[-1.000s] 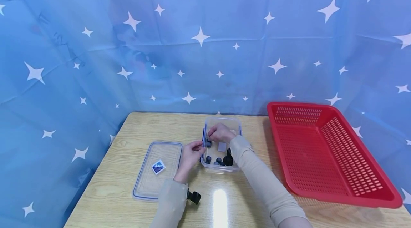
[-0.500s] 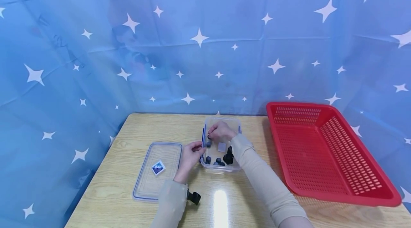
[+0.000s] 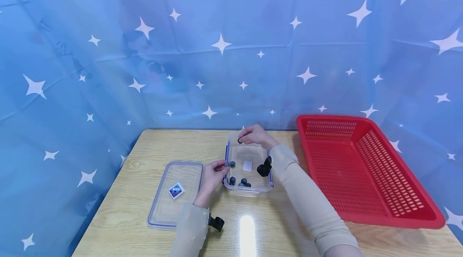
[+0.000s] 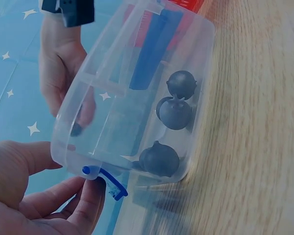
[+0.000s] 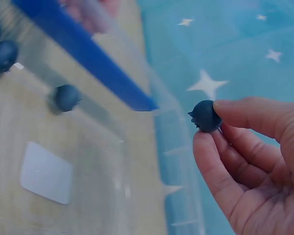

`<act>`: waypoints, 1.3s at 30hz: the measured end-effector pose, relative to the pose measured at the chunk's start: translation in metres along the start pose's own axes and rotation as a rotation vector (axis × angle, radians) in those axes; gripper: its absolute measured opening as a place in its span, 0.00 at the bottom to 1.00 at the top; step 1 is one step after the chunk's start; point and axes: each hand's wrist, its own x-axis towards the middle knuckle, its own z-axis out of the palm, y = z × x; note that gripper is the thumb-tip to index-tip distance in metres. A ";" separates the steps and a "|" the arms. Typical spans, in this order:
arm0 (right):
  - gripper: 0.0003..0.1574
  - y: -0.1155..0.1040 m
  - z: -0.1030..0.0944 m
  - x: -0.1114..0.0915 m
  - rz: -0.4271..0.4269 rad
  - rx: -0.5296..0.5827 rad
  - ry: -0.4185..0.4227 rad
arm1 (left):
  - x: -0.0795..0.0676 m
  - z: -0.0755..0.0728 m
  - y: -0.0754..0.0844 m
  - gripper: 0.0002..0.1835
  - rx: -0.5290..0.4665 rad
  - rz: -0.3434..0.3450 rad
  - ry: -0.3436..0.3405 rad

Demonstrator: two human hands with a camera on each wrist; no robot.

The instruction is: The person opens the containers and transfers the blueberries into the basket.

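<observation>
Between thumb and fingertips my right hand (image 3: 257, 135) pinches a dark blueberry (image 5: 206, 116), its crown showing in the right wrist view. That hand is up over the far end of a clear plastic food container (image 3: 249, 189). My left hand (image 3: 214, 174) holds the container's left side. In the left wrist view its thumb lies at the rim and its fingers are around a blue-edged latch (image 4: 115, 183). Several blueberries (image 4: 175, 115) lie on the container floor, mostly along the near end, with one by the left wall. A small white square (image 5: 46, 172) also shows there.
The clear lid (image 3: 159, 204) with a blue seal and a blue-white label lies left of the container. A large red basket (image 3: 388, 219) stands on the right of the wooden table (image 3: 124, 208). Behind hangs a blue curtain (image 3: 202, 64) with white stars.
My right hand has lifted from the container's left inside toward its far end, carrying the blueberry. My left hand keeps its hold at the side. The head view has shifted slightly.
</observation>
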 end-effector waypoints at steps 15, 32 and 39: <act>0.23 -0.025 -0.076 -0.037 -0.082 0.078 0.069 | 0.000 0.001 -0.001 0.16 -0.020 0.038 0.004; 0.26 0.012 -0.169 -0.094 -0.050 0.074 0.217 | -0.002 0.000 0.001 0.16 -0.027 0.034 0.000; 0.25 0.043 -0.189 -0.108 -0.040 0.264 0.209 | -0.002 0.000 0.000 0.16 -0.043 0.052 -0.002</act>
